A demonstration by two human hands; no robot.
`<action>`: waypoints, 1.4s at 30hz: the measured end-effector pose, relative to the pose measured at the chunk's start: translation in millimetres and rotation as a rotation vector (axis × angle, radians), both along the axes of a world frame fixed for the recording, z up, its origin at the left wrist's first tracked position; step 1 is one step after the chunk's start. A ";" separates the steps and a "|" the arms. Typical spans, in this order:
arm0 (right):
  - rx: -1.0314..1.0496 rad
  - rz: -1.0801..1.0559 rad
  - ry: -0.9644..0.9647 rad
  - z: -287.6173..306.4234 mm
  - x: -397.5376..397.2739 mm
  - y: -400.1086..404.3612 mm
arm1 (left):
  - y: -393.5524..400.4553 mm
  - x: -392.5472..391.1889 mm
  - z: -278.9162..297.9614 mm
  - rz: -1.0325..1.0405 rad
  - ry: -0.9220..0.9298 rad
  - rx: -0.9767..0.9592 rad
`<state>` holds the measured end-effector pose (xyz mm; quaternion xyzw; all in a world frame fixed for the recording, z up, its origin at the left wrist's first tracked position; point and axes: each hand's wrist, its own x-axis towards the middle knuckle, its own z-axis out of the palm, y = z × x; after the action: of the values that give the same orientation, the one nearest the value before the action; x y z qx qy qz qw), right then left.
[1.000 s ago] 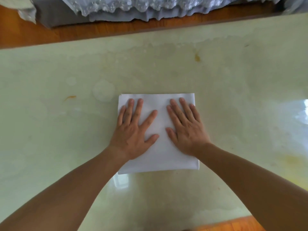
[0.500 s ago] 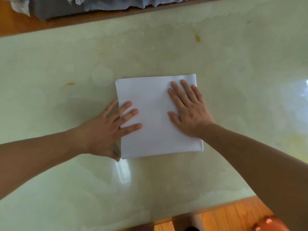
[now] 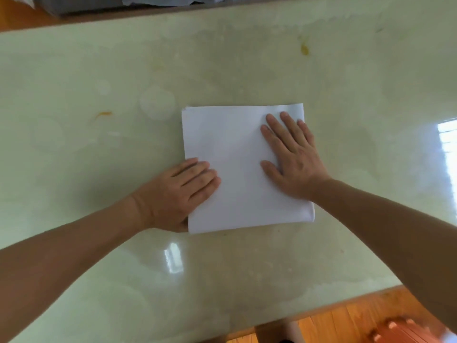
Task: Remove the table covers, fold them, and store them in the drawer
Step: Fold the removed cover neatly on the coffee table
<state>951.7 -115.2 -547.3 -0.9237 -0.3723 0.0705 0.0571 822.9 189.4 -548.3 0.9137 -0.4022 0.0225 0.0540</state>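
A white table cover [image 3: 237,169], folded into a thick square, lies flat in the middle of the glossy pale-green table [image 3: 99,70]. My right hand [image 3: 294,159] rests flat on the cover's right half with its fingers spread and pointing away from me. My left hand [image 3: 173,194] sits at the cover's lower left edge. Its straight fingers lie on top of the cloth and its palm is off the side on the table. The left thumb is hidden below the hand.
The table's far edge runs along the top, with grey fabric [image 3: 86,6] behind it. Wooden floor [image 3: 346,325] shows past the near edge at the bottom right, where toes [image 3: 393,328] are in view.
My left hand slid off the top of the cover to its left edge, then down toward the lower left corner. My right hand stayed flat on the right half.
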 end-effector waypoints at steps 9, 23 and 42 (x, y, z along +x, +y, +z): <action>0.153 0.217 0.005 7.7 11.8 -30.7 | 4.9 3.9 -10.9 0.084 0.016 -0.186; 0.321 0.024 0.452 42.2 -5.7 -80.1 | -20.2 15.3 9.7 0.901 0.247 -0.656; 0.609 -1.006 0.444 52.0 -11.9 -0.9 | -50.6 35.5 22.1 1.379 0.494 -1.077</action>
<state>939.8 -116.1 -495.4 -0.8914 0.1252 0.1160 0.4198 858.4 138.7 -526.2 0.7815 0.3219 0.0382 0.5331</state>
